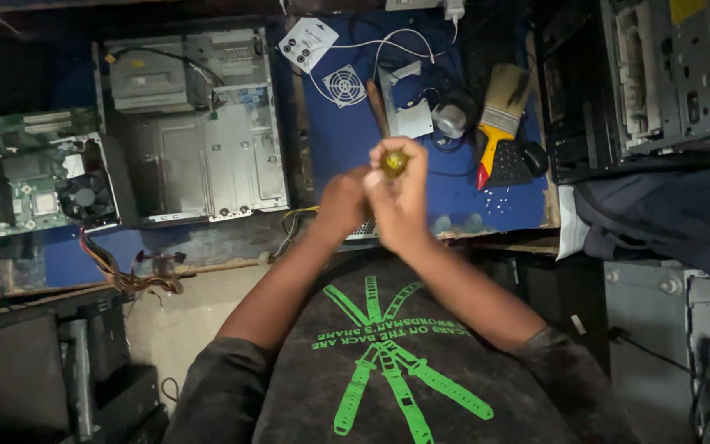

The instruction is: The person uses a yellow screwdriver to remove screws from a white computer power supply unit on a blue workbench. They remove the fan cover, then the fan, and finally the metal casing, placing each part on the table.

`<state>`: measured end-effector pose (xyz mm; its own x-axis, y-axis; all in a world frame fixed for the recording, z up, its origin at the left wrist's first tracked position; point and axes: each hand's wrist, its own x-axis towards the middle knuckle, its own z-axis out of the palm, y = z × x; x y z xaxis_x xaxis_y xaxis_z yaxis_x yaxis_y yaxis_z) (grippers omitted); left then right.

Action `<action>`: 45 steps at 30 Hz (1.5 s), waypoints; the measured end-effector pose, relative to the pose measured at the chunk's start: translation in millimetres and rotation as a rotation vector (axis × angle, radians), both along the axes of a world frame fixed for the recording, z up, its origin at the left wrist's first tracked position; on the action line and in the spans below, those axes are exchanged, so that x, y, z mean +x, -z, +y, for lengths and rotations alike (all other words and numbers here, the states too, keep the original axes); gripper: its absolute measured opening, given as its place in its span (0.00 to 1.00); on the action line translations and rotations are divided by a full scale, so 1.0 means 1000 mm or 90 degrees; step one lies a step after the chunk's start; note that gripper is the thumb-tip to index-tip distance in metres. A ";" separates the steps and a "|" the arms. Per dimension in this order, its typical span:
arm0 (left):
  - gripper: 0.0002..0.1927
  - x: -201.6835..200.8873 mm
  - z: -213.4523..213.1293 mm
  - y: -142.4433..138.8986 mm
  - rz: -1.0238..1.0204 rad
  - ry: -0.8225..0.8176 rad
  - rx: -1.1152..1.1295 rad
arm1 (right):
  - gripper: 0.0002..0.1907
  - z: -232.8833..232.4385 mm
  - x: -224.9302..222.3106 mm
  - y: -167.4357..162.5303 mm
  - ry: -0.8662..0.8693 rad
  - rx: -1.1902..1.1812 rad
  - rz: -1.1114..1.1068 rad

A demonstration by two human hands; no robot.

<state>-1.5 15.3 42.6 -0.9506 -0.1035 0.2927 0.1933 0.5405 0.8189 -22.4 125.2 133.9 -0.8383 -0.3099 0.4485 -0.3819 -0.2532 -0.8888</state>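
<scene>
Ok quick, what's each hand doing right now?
Right hand: closed around the yellowish handle of a screwdriver.
Left hand: pressed against the right one; whether it grips anything cannot be told.

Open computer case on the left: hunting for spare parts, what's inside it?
Inside the open computer case sit a grey drive box and cables; below is bare metal floor. Anything beneath the drive is hidden.

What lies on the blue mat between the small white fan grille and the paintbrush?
In the head view, between the fan grille and the paintbrush lie a bent metal bracket and a small round metal part among cables.
</scene>
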 end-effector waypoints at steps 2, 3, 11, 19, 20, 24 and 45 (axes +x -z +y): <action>0.13 -0.003 0.005 0.001 -0.026 0.014 -0.074 | 0.23 0.004 -0.004 0.005 0.006 0.076 0.098; 0.15 -0.003 0.007 0.004 -0.039 0.023 -0.112 | 0.22 0.007 -0.008 0.009 0.010 0.113 0.146; 0.08 0.012 0.009 0.021 -0.004 0.038 -0.121 | 0.33 0.031 -0.094 0.027 -0.623 0.056 -0.166; 0.13 0.012 0.010 0.011 0.013 -0.105 -0.125 | 0.19 0.034 -0.020 0.008 -0.246 0.038 -0.056; 0.11 0.010 0.011 0.011 -0.012 -0.092 -0.134 | 0.20 0.037 -0.016 0.008 -0.238 0.101 0.012; 0.12 0.010 0.019 0.013 -0.066 -0.111 -0.118 | 0.17 0.038 -0.016 0.019 -0.238 0.182 0.006; 0.14 0.038 0.018 0.006 0.052 -0.145 -0.112 | 0.14 0.078 -0.069 0.178 -0.111 0.550 -0.174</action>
